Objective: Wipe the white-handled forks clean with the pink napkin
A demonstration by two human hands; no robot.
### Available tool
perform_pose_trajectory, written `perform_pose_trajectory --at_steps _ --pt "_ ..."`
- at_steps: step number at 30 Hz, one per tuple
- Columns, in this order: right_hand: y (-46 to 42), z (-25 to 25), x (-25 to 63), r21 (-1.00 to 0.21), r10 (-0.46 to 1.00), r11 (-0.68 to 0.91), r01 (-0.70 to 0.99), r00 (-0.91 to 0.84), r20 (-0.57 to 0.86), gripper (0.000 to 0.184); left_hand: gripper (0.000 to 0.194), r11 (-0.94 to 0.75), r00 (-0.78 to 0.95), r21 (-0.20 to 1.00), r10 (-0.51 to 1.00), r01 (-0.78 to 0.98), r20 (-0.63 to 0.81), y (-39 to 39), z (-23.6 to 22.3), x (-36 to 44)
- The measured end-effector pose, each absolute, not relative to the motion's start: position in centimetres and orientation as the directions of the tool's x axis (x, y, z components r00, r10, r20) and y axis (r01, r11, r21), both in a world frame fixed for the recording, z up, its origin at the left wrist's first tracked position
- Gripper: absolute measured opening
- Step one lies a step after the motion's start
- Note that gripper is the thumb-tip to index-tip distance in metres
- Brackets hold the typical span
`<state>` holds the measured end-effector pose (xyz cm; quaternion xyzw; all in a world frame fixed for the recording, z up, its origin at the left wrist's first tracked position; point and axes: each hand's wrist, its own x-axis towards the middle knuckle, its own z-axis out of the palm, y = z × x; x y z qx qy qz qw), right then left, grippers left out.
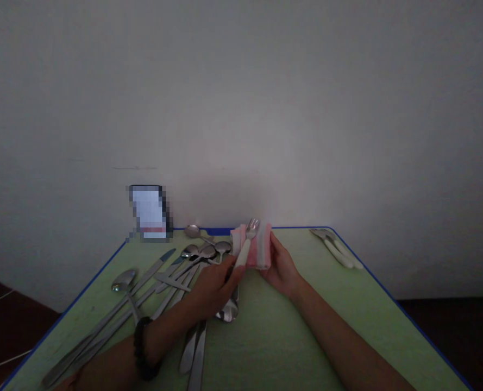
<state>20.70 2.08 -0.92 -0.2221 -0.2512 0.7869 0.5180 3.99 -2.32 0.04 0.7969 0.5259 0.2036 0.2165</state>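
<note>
My left hand (217,285) is closed around the pale handle of a fork (248,243), its tines pointing up and away from me. Behind the fork, a folded pink, white and grey striped cloth (261,250) rests in my right hand (281,269), whose fingers are mostly hidden behind it. The fork lies in front of the cloth; whether they touch is hard to tell. Under and beside my left forearm is a loose pile of cutlery, with several spoons (207,251) and table knives (155,272). A dark beaded bracelet circles my left wrist.
Two pale-handled forks (339,252) lie together at the table's far right. A phone-like screen (149,212), blurred out, stands at the back left. The green table (274,342) has a blue edge and meets a plain wall (298,119). A large spoon (124,281) lies left.
</note>
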Motion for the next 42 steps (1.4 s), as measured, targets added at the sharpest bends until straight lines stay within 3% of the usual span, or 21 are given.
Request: perform_pose_trajectory --at_steps 32,42 --pt "1.78 -0.35 20.69 -0.640 0.915 -0.339 -0.690 -0.399 -0.055 0.042 0.044 -0.349 0.382 0.523 0.923 0.778 0.048 -2.26 -0.55 3.99" --pt "1.71 -0.25 20.42 -0.638 0.899 -0.393 -0.662 -0.423 -0.115 0.041 0.046 -0.369 0.398 0.535 0.915 0.760 0.067 -2.41 -0.33 4.04"
